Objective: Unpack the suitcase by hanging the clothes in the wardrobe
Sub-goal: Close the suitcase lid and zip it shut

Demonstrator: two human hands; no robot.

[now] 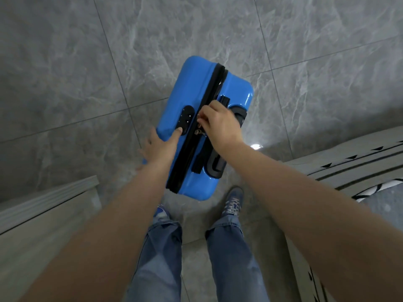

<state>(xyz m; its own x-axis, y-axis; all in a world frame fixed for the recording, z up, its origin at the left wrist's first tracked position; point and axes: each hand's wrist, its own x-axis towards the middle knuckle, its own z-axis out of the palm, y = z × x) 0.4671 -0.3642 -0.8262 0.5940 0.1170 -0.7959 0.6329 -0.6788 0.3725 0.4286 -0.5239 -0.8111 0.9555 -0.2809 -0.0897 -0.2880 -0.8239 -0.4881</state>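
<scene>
On the grey marble floor (65,73) our blue suitcase (187,92) stands shut, left hand (160,147) steadying its shell with relaxed fingers, right hand (220,123) pinching a zipper pull (199,132); we should draw it smoothly along the track.

Bare forearms with no sleeves, faded blue jeans (161,258) and blue sneakers (234,202) with white laces

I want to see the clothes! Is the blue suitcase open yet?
Not yet. The blue suitcase stands shut, halves together along its black zipper.

Grey marble-tile floor (218,29); blue suitcase (185,94) standing on it.
</scene>
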